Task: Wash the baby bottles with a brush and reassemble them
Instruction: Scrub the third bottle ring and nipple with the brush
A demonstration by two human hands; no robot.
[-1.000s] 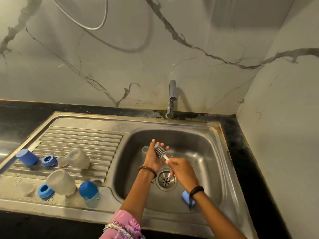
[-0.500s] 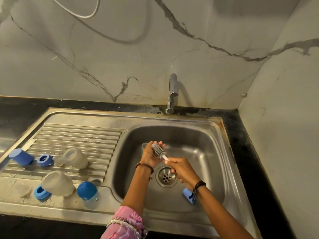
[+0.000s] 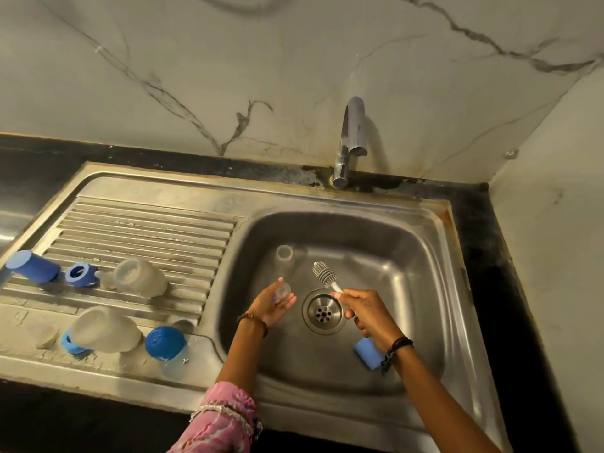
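Left of the sink basin (image 3: 425, 256), bottle parts (image 3: 139, 276) lie on the drainboard (image 3: 147, 230). Over the basin, the left hand (image 3: 273, 305) cups a small clear teat (image 3: 282, 291); right of it, the right hand (image 3: 366, 310) grips the brush (image 3: 325, 276).

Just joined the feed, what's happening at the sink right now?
A person is washing baby bottle parts over the sink basin. The left hand holds a small clear part, probably a nipple; the right hand grips the bottle brush, its bristles lifted clear of the part. A clear piece and a blue piece lie in the basin. Bottles, blue rings and caps wait on the drainboard. No water shows at the tap.
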